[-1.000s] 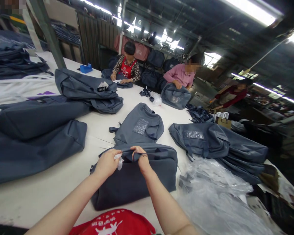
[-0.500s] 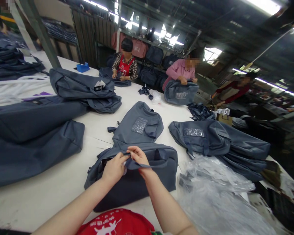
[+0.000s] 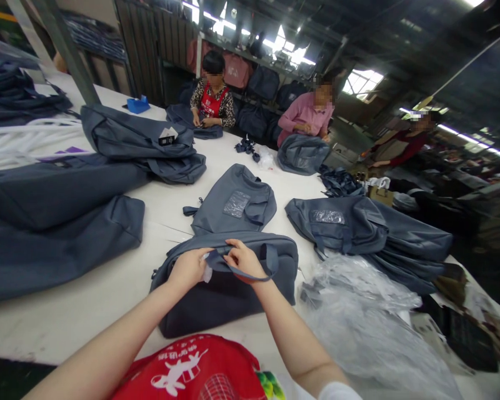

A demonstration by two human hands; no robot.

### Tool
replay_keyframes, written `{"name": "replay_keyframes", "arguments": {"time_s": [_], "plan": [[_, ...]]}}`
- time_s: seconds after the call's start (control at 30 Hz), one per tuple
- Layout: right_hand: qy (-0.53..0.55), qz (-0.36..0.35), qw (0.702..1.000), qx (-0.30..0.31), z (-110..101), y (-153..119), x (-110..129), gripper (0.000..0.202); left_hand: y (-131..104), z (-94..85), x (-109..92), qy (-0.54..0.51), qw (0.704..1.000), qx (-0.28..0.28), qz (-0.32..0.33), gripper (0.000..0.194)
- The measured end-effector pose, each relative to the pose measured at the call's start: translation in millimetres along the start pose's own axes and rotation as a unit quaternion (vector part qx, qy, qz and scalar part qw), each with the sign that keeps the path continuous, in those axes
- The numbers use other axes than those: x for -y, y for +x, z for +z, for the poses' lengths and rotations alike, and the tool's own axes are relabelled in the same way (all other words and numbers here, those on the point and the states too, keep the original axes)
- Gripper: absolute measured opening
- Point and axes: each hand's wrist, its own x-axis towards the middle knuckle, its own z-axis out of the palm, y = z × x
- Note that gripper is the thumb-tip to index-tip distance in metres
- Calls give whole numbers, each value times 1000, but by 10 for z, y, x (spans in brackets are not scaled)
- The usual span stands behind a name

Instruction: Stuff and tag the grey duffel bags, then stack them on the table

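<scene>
A dark blue-grey fabric bag (image 3: 233, 305) lies on the white table directly before me. My left hand (image 3: 189, 269) is closed at the left end of the bag's strap (image 3: 216, 260), and a bit of clear plastic (image 3: 208, 272) sticks out below its fingers. My right hand (image 3: 245, 261) pinches the same strap a little farther right, with the loop passing over its wrist. What lies under the fingertips is hidden. Just beyond, a second bag (image 3: 216, 203) with a clear window pocket (image 3: 236, 204) lies flat, touching the first or nearly so.
More bags (image 3: 66, 244) are piled on the left. Others (image 3: 337, 222) lie at the right beside a heap of clear plastic bags (image 3: 358, 316). Across the white table (image 3: 162, 222), two people handle bags; a third person stands farther right. A blue tape dispenser (image 3: 138, 104) sits at the back.
My hands have moved slightly apart along the strap, the left one going left. A person in pink across the table has lowered their bag onto the table. My view has tilted down a little.
</scene>
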Motion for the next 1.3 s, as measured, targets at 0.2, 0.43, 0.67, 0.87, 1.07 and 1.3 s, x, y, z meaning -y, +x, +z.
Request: {"name": "replay_keyframes", "arguments": {"time_s": [0.2, 0.43, 0.67, 0.87, 1.07, 1.3], "plan": [[45, -20, 996, -71, 211, -515, 163, 7, 207, 17, 88, -127, 989, 57, -56, 43], [336, 68, 933, -107, 149, -586, 330, 33, 248, -59, 67, -56, 997, 46, 16, 22], [223, 94, 968, 72, 14, -620, 437, 43, 151, 49, 154, -13, 999, 16, 36, 36], [77, 103, 978, 162, -58, -899, 530, 54, 204, 142, 241, -12, 1000, 18, 8, 41], [-33, 123, 983, 132, -41, -1095, 491, 59, 227, 94, 231, -16, 998, 55, 18, 38], [192, 124, 964, 134, -71, -1112, 251, 58, 280, 27, 199, -32, 995, 94, 14, 28]]}}
